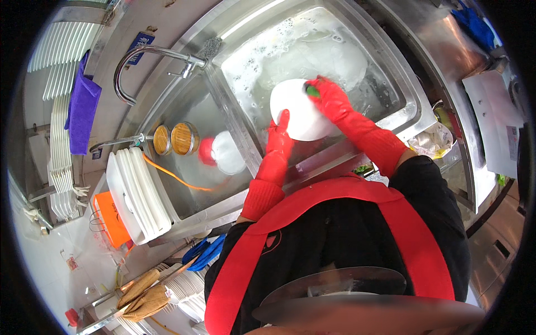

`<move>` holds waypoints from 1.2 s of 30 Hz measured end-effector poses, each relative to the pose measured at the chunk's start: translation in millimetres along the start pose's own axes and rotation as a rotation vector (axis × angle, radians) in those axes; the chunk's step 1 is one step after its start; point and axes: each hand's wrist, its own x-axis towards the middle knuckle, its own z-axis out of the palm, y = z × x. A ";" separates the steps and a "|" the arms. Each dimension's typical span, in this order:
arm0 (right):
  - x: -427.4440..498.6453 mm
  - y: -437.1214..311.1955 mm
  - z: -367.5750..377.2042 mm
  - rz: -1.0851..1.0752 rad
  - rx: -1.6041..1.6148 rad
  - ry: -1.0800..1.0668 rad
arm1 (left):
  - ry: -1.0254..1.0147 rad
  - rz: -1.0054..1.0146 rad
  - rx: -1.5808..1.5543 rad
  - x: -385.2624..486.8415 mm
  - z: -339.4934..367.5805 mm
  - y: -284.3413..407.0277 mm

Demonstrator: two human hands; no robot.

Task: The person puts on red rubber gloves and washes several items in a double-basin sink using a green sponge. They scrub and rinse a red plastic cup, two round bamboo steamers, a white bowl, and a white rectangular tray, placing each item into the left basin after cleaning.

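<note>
A round white plate or shallow bowl (295, 106) is held tilted over the right basin of a steel sink (412, 98). My left hand (279, 138), in a red rubber glove, grips its lower left edge with the thumb on the face. In the same kind of glove, my right hand (328, 94) presses a green scouring pad (312, 91) against the upper right part of the dish. Foamy, cloudy water (259, 63) fills the basin behind, with pale dishes (343, 63) under the surface, their number unclear.
The left basin holds two round wood-topped items (184, 138), a white scalloped dish (229, 153) and a red object (207, 151). A chrome faucet (155, 48) arches over it. White trays (140, 194) stand at its left end. A crumpled bag (433, 140) lies right of the sink.
</note>
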 end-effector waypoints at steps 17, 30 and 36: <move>-15.5 -17.0 17.8 -0.119 -0.153 -0.490 | 0.021 -0.263 -0.224 27.6 -15.7 -29.4; -47.7 67.8 57.1 1.234 1.120 0.008 | 0.154 -0.110 0.133 67.4 -19.4 -69.3; -55.4 11.3 38.5 1.103 1.143 0.078 | 0.181 -0.045 0.164 83.4 -19.9 -88.7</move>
